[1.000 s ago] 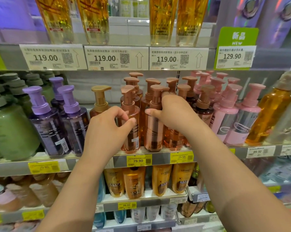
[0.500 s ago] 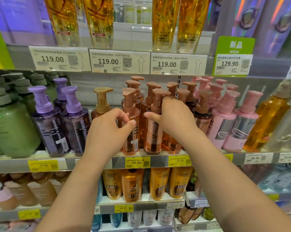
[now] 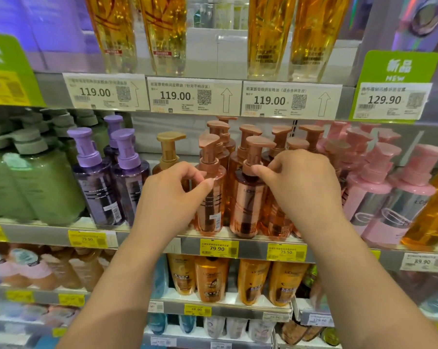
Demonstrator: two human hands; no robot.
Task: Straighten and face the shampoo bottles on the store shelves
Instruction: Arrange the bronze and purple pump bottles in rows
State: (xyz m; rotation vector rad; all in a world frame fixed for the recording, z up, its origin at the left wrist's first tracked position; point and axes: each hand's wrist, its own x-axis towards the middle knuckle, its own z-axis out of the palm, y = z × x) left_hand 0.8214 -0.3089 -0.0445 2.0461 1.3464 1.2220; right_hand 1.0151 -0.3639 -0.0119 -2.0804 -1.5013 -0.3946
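Several copper pump bottles stand in rows on the middle shelf (image 3: 147, 241). My left hand (image 3: 170, 195) grips the front left copper bottle (image 3: 210, 205) at its shoulder, thumb across the front; a white sticker shows low on its side. My right hand (image 3: 298, 190) holds the front right copper bottle (image 3: 245, 202) at its neck, thumb on the collar; its logo faces forward. Both bottles stand upright at the shelf's front edge, close together. More copper bottles behind are partly hidden by my right hand.
A lone gold pump bottle (image 3: 168, 152) stands left of my hand. Purple bottles (image 3: 99, 182) and green ones (image 3: 36, 180) fill the left, pink ones (image 3: 379, 192) the right. Tall amber bottles (image 3: 268, 34) stand on the shelf above, orange tubes (image 3: 210, 278) below.
Both hands stay on the same two front copper bottles. The left thumb has shifted higher, onto the left bottle's shoulder. The camera has drifted slightly.
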